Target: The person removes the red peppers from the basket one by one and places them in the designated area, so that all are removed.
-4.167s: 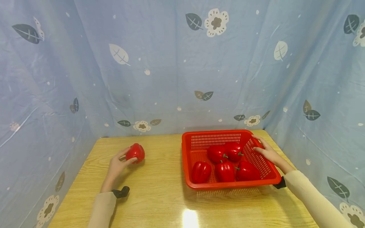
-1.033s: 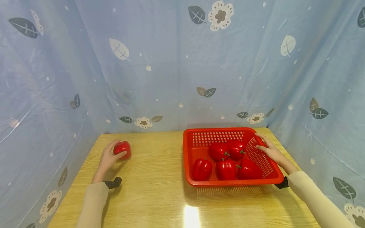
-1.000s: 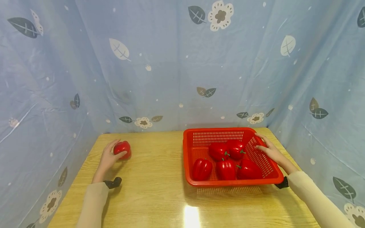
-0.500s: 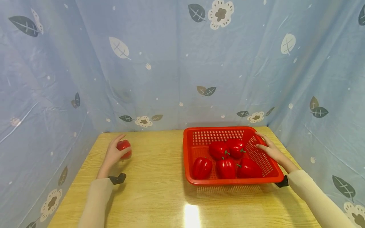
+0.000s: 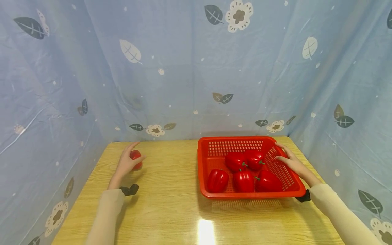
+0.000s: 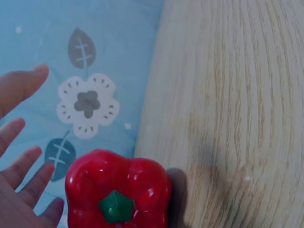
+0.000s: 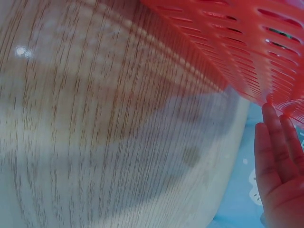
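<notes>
A red bell pepper (image 5: 135,155) with a green stem sits on the wooden table at the back left, partly hidden by my left hand (image 5: 126,164) in the head view. In the left wrist view the fingers (image 6: 31,183) are spread, with a gap between them and the pepper (image 6: 88,183). At the right stands a red plastic basket (image 5: 204,195) with several red bell peppers (image 5: 243,181) in it. My right hand (image 5: 292,165) holds its right rim, thumb over the inside. Straight fingers (image 7: 275,147) lie along the outer wall in the right wrist view.
A blue curtain (image 5: 171,68) with leaves and flowers hangs behind the table (image 5: 168,197) and at both sides. Black wrist straps (image 5: 130,190) show at both sleeves. Between the lone pepper and the basket lies bare wood.
Earlier my left hand carried the pepper leftward and put it near the back left corner. Since then its fingers have spread and come off the pepper. The right hand stays at the basket rim.
</notes>
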The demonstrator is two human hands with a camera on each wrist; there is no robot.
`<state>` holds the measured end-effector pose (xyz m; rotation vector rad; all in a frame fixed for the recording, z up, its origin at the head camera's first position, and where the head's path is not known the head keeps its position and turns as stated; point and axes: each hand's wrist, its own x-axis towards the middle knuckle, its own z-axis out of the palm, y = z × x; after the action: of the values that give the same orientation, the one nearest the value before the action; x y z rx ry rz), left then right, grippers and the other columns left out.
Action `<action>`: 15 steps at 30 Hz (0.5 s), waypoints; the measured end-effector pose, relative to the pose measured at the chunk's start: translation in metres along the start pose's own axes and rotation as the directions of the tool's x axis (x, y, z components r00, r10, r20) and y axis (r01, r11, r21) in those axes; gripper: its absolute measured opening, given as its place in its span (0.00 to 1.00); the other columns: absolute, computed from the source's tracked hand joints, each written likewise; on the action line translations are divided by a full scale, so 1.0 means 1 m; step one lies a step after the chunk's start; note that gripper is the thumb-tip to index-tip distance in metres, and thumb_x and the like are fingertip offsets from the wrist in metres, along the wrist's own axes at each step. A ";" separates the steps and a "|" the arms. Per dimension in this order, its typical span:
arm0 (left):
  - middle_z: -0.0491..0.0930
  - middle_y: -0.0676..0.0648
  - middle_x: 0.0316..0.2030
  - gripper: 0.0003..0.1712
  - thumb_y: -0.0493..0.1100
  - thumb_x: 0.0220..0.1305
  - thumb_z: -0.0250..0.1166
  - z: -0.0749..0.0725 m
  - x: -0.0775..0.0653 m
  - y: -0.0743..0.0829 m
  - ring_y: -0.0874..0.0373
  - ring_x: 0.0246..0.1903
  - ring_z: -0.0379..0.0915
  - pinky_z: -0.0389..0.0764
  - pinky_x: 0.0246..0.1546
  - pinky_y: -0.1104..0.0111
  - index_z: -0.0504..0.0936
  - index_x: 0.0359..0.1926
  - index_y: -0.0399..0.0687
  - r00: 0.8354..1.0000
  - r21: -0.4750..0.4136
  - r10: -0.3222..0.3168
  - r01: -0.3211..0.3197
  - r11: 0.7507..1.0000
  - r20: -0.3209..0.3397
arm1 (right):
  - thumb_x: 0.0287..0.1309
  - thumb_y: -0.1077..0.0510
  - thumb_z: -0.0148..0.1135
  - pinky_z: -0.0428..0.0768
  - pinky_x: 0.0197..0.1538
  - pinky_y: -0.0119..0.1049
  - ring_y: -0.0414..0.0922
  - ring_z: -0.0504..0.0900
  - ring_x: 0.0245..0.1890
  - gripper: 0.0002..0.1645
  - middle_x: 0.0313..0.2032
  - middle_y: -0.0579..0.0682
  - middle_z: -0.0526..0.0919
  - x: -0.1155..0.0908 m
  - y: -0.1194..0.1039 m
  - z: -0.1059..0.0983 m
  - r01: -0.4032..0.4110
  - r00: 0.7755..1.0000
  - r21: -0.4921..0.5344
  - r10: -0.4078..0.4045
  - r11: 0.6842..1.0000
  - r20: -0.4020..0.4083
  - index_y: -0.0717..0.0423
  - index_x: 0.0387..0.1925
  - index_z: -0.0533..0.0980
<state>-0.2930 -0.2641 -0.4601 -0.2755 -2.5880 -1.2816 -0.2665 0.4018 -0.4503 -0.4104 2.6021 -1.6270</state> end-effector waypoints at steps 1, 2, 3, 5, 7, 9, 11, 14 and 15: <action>0.55 0.34 0.66 0.41 0.42 0.54 0.68 0.000 0.000 0.001 0.35 0.62 0.55 0.68 0.52 0.42 0.60 0.67 0.43 1.000 -0.001 0.001 -0.001 1.000 0.004 | 0.67 0.61 0.46 0.83 0.30 0.40 0.43 0.82 0.31 0.35 0.55 0.78 0.60 0.000 0.000 0.000 -0.002 1.000 0.003 0.002 1.000 0.000 0.58 0.70 0.44; 0.55 0.34 0.66 0.41 0.42 0.55 0.68 0.000 0.000 0.001 0.35 0.62 0.54 0.68 0.52 0.42 0.60 0.67 0.44 1.000 -0.002 0.003 -0.003 1.000 0.009 | 0.67 0.61 0.46 0.83 0.30 0.40 0.44 0.83 0.31 0.35 0.55 0.78 0.60 0.000 0.000 0.000 -0.005 1.000 0.006 0.005 1.000 0.000 0.58 0.70 0.44; 0.55 0.35 0.66 0.42 0.43 0.55 0.68 0.001 0.000 0.002 0.35 0.62 0.54 0.69 0.51 0.42 0.60 0.68 0.44 1.000 0.000 0.003 -0.003 1.000 0.013 | 0.67 0.61 0.46 0.83 0.30 0.40 0.44 0.83 0.31 0.35 0.55 0.79 0.60 0.000 0.001 0.000 -0.007 1.000 0.010 0.007 1.000 -0.002 0.58 0.70 0.44; 0.55 0.35 0.66 0.42 0.44 0.54 0.69 0.001 0.000 0.003 0.36 0.62 0.54 0.70 0.50 0.43 0.59 0.68 0.45 1.000 0.002 0.011 -0.011 1.000 0.018 | 0.68 0.61 0.46 0.83 0.30 0.40 0.44 0.83 0.30 0.35 0.55 0.79 0.61 0.000 0.001 0.000 -0.014 1.000 0.015 0.014 1.000 -0.002 0.57 0.70 0.44; 0.55 0.35 0.66 0.43 0.44 0.54 0.69 0.002 0.000 0.005 0.37 0.62 0.55 0.71 0.49 0.43 0.59 0.68 0.46 1.000 0.000 0.016 -0.016 1.000 0.025 | 0.67 0.61 0.46 0.83 0.30 0.40 0.45 0.83 0.30 0.35 0.55 0.79 0.61 0.000 0.001 0.000 -0.019 1.000 0.016 0.019 1.000 -0.003 0.57 0.70 0.44; 0.56 0.36 0.66 0.43 0.45 0.54 0.69 0.003 0.000 0.006 0.37 0.62 0.56 0.72 0.49 0.44 0.59 0.68 0.48 0.999 0.005 0.019 -0.019 1.000 0.035 | 0.67 0.61 0.45 0.83 0.30 0.41 0.46 0.83 0.31 0.35 0.55 0.79 0.61 0.000 0.001 0.000 -0.023 1.000 0.020 0.023 1.000 -0.003 0.56 0.70 0.43; 0.56 0.37 0.66 0.44 0.46 0.54 0.69 0.004 0.001 0.008 0.38 0.62 0.56 0.71 0.50 0.44 0.58 0.69 0.51 0.999 0.002 0.017 -0.017 1.000 0.047 | 0.67 0.61 0.45 0.83 0.30 0.41 0.47 0.83 0.31 0.36 0.55 0.79 0.60 0.000 0.001 0.000 -0.028 1.000 0.025 0.028 0.999 0.000 0.56 0.70 0.43; 0.57 0.36 0.65 0.44 0.46 0.54 0.69 0.005 0.002 0.011 0.39 0.63 0.55 0.68 0.53 0.43 0.58 0.69 0.52 0.998 0.000 0.017 -0.017 1.000 0.063 | 0.68 0.61 0.45 0.83 0.29 0.41 0.48 0.83 0.31 0.36 0.55 0.79 0.60 0.000 0.001 0.000 -0.023 1.000 0.030 0.023 0.999 0.001 0.57 0.70 0.43; 0.57 0.36 0.65 0.44 0.47 0.54 0.69 0.006 0.002 0.013 0.38 0.63 0.55 0.66 0.54 0.43 0.58 0.69 0.53 0.998 0.000 0.015 -0.015 1.000 0.068 | 0.68 0.61 0.45 0.83 0.30 0.41 0.47 0.83 0.31 0.36 0.55 0.79 0.60 0.001 0.001 0.000 -0.019 1.000 0.030 0.019 0.999 0.001 0.57 0.70 0.43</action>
<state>-0.2925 -0.2519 -0.4531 -0.3438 -2.6368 -1.2879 -0.2672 0.4022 -0.4512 -0.3834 2.5695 -1.6565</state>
